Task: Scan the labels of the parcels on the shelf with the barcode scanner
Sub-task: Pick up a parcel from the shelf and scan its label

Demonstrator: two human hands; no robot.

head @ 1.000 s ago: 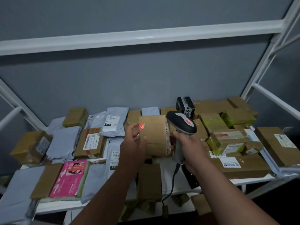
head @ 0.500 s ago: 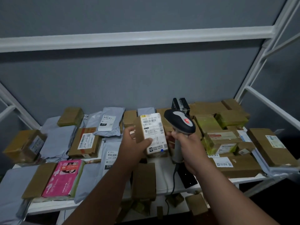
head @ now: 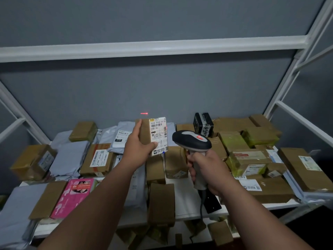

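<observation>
Left hand (head: 138,147): my fingers are wrapped round a small brown box (head: 144,134), holding it upright above the shelf (head: 185,199), thumb on its front.
Label (head: 158,136): white, on the box face turned toward me and the scanner; barcode near its top.
Right hand (head: 203,170): closed round the handle of the barcode scanner (head: 191,141), head pointed at the box, just right of it, not touching.
Red line (head: 144,113): falls on the grey wall (head: 162,91) just above the box.
Cable (head: 202,204): hangs from the handle.
Parcels: brown boxes and grey bags cover the shelf; a pink box (head: 72,197) lies at front left.
</observation>
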